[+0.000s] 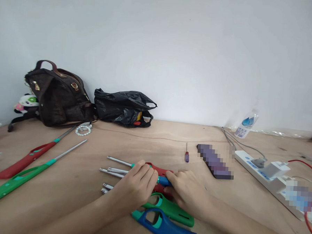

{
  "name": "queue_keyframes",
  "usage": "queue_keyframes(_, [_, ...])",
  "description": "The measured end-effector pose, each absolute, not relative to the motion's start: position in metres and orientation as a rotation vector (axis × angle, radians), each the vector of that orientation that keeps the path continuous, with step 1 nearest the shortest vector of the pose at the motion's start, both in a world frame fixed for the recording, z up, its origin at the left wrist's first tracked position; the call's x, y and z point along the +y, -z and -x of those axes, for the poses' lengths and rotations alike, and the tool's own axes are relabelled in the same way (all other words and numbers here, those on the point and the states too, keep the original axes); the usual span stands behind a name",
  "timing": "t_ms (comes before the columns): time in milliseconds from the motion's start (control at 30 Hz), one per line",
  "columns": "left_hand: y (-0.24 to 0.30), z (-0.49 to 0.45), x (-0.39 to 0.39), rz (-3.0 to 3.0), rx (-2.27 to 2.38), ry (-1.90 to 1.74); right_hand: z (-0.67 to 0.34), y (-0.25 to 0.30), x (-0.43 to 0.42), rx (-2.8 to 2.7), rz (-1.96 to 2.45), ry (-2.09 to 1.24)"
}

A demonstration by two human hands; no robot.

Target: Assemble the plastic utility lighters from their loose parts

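Several long-nosed lighters lie bunched on the wooden table in front of me. My left hand [138,186] curls over their front ends, fingers closed round a red lighter [160,171] and a blue-tipped one [164,181]. My right hand [187,192] rests on the same bunch from the right, fingers bent onto the blue-tipped lighter. Just below my hands lie a green lighter [175,211] and a blue lighter [171,231]. Their metal nozzles [116,170] stick out to the left.
A red lighter [25,160] and a green lighter [19,179] lie apart at the left. A brown handbag [59,96], a black plastic bag [123,108] and a bead bracelet [83,129] sit by the wall. A small screwdriver [186,155], a white power strip [265,175] and a bottle [246,124] are at the right.
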State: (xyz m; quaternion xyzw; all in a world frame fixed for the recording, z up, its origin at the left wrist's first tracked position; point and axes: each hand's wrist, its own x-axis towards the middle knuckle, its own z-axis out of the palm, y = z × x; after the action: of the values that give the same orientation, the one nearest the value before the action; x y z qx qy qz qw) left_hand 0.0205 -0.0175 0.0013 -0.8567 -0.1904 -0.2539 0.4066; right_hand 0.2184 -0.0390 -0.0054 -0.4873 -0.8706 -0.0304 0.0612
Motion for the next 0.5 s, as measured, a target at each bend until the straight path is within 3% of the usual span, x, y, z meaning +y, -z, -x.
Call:
queue_keyframes(300, [-0.003, -0.022, -0.015, 2.169, -0.498, 0.638, -0.219, -0.017, -0.041, -2.507, 1.600, -0.417])
queue_keyframes(500, [-0.006, -0.026, -0.006, 2.229, -0.427, 0.488, -0.232, -0.042, -0.035, -2.172, 1.463, -1.493])
